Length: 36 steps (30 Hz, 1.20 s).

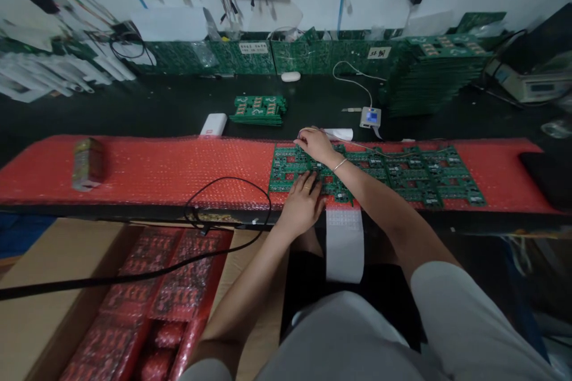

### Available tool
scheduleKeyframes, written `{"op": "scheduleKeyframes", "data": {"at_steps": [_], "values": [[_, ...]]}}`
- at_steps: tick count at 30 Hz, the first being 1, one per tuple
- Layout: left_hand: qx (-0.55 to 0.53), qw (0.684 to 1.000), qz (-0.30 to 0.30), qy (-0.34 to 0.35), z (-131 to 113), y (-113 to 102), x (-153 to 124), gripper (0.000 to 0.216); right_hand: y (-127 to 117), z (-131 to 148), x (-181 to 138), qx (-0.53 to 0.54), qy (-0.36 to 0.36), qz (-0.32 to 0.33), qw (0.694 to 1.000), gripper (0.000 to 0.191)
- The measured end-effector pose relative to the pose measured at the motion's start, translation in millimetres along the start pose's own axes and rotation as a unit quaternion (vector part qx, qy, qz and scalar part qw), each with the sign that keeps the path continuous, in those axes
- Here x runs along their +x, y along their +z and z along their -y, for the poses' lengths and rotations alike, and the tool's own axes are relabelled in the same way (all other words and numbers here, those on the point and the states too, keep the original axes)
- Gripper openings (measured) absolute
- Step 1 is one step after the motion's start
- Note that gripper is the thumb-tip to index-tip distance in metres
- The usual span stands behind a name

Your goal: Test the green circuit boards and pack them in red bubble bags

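Observation:
Green circuit board panels (404,175) lie in a row on red bubble wrap (196,161). My left hand (304,199) rests on the leftmost panel, fingers stretched out and slightly apart, a ring on one of them. Just beyond it, my right hand (316,146) is over the panel's far edge with fingertips drawn together. What they pinch is too small to make out. A thin pale wire (379,150) runs from beside the right hand across the boards. From the near edge a strip of white labels (344,244) hangs down.
Behind stand a small stack of boards (258,110), a white box with a lit screen (370,117) and a tall board stack (435,80). A wrapped block (87,164) sits left. Below, a carton (93,250) holds bubble-wrapped boards; a black cable (179,268) crosses it.

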<state>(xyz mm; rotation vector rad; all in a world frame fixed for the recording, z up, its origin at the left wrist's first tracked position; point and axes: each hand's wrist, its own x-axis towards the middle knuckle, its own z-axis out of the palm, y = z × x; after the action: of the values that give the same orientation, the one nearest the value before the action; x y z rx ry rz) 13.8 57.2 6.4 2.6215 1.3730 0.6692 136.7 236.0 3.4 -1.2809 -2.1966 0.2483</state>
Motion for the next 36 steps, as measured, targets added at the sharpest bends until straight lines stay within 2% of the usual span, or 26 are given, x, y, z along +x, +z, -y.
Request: {"op": "scheduleKeyframes", "data": {"at_steps": [5, 10, 14, 17, 23, 30, 36], "values": [[-0.077, 0.997, -0.016, 0.015, -29, 5, -11, 0.019, 6, -4, 1, -0.008, 0.011, 0.026, 1.0, 0.017], [-0.14, 0.988, 0.017, 0.06, -50, 31, -28, 0.01, 9, -6, 1, -0.009, 0.027, 0.039, 0.999, 0.018], [-0.13, 0.99, 0.036, 0.051, -53, 49, -35, 0.012, 8, -6, 0, -0.023, 0.027, 0.047, 0.998, 0.018], [-0.127, 0.991, 0.012, 0.04, -54, 55, -37, 0.014, 7, -6, 0, -0.025, 0.017, 0.047, 0.998, 0.017], [-0.146, 0.989, -0.008, 0.002, -58, 57, -39, 0.018, 8, -7, -1, -0.021, 0.022, 0.052, 0.998, 0.018], [-0.132, 0.991, -0.025, 0.02, -60, 57, -42, 0.018, 9, -8, -1, -0.015, 0.026, 0.055, 0.998, 0.018], [-0.148, 0.989, 0.009, -0.003, -61, 56, -45, 0.017, 10, -9, -1, -0.016, 0.024, 0.055, 0.998, 0.02]]}}
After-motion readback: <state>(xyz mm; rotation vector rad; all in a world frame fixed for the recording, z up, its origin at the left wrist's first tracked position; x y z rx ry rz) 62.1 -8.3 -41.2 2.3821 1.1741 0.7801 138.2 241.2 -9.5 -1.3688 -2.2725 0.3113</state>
